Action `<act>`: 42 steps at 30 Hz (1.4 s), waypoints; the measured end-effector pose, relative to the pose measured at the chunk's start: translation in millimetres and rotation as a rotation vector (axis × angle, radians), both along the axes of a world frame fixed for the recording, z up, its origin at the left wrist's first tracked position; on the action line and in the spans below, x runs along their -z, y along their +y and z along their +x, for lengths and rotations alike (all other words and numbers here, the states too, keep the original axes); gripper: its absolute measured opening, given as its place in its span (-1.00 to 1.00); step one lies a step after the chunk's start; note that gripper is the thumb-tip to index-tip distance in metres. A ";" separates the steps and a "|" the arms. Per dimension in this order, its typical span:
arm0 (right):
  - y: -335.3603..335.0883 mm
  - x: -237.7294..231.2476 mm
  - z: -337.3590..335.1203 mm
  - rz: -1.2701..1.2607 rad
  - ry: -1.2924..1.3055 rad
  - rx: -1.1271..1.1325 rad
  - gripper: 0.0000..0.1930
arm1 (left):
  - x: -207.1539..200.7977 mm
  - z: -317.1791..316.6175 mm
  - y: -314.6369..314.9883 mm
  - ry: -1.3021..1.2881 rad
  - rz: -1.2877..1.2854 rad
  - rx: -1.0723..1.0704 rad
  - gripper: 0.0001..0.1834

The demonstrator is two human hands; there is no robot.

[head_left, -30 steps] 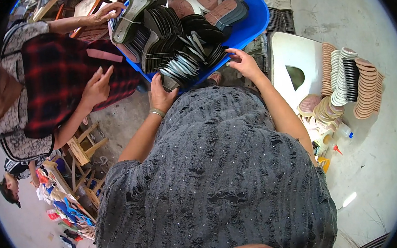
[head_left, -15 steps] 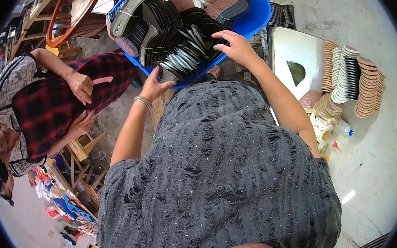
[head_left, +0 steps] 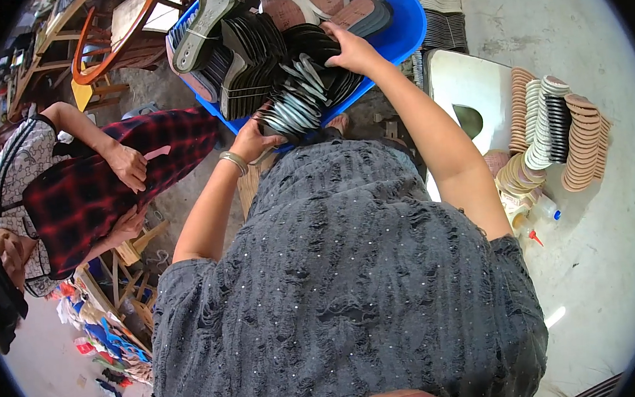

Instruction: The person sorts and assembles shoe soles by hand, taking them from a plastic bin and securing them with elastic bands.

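Observation:
A blue plastic crate [head_left: 410, 33] in front of me is full of stacked shoe soles. My left hand [head_left: 254, 138] is at its near edge, closed on the near end of a fanned stack of pale-edged soles [head_left: 297, 99], thumb on top and fingers partly hidden. My right hand [head_left: 354, 51] bends its fingers and thumb round the far end of the dark soles [head_left: 313, 43] beside that stack; its fingertips are partly out of sight among them. Tied bundles of black soles [head_left: 254, 43] lie to the left, and pinkish-brown soles [head_left: 323, 0] lie at the back.
On my left stands a person in a red-and-black checked apron [head_left: 71, 195]. A white stool [head_left: 473, 89] is to my right, with several rows of stacked soles [head_left: 581, 140] on the floor beyond. A wooden chair [head_left: 122, 35] stands at the far left.
My right hand has moved left and farther in, onto the dark soles. My left hand has closed round the pale-edged stack, which has shifted and tilted up slightly.

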State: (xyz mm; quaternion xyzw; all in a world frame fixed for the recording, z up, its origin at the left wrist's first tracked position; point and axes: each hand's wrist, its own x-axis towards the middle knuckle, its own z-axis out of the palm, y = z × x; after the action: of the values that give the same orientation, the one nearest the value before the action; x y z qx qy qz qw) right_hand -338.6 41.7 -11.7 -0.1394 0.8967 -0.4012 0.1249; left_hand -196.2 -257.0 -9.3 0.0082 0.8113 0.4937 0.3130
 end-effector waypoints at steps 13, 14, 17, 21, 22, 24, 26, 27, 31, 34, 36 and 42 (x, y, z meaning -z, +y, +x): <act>-24.8 -46.0 7.4 0.159 0.058 -0.038 -0.30 | -10.7 16.1 0.6 0.231 -0.063 0.070 -0.09; -24.9 -53.2 9.3 0.131 0.076 -0.033 -0.32 | -7.9 18.6 -1.6 0.206 -0.085 0.073 -0.09; -18.6 -73.1 7.3 0.113 0.106 -0.029 -0.35 | -10.1 18.7 -1.1 0.213 -0.094 0.081 -0.09; -5.0 -102.4 1.5 0.142 0.134 -0.007 -0.39 | -15.6 17.2 1.3 0.241 -0.106 0.102 -0.10; 2.4 -107.7 -0.8 0.162 0.209 0.011 -0.39 | -19.1 15.8 0.9 0.214 -0.108 0.109 -0.10; 16.4 -134.5 -6.8 0.178 0.331 0.031 -0.39 | -18.0 15.0 -0.6 0.195 -0.104 0.108 -0.11; 41.5 -157.9 -21.1 0.069 0.374 0.051 -0.37 | -8.4 15.6 -3.0 0.308 -0.137 0.082 -0.11; 55.2 -172.7 -27.9 0.022 0.346 0.065 -0.36 | -10.1 12.5 -2.8 0.319 -0.127 0.088 -0.11; 91.5 -209.2 -37.1 -0.129 0.252 0.087 -0.37 | -36.0 11.3 5.6 0.270 -0.404 0.227 -0.08; 103.2 -220.9 -28.9 -0.445 0.216 0.040 -0.40 | -78.9 0.4 13.8 -0.069 -0.649 0.486 -0.26; 100.2 -226.1 -22.0 -0.509 0.195 0.014 -0.39 | -38.7 -40.3 -20.5 0.342 -0.302 0.499 -0.36; 91.5 -212.4 -13.3 -0.904 0.032 -0.091 -0.32 | -175.8 -62.6 40.3 -0.402 1.117 -0.408 -0.06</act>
State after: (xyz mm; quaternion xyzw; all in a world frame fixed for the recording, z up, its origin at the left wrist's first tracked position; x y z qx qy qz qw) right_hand -351.9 133.3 200.6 -0.2254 0.6264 -0.7441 0.0553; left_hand -258.7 -216.7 166.5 -0.0774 0.3413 0.8849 0.3073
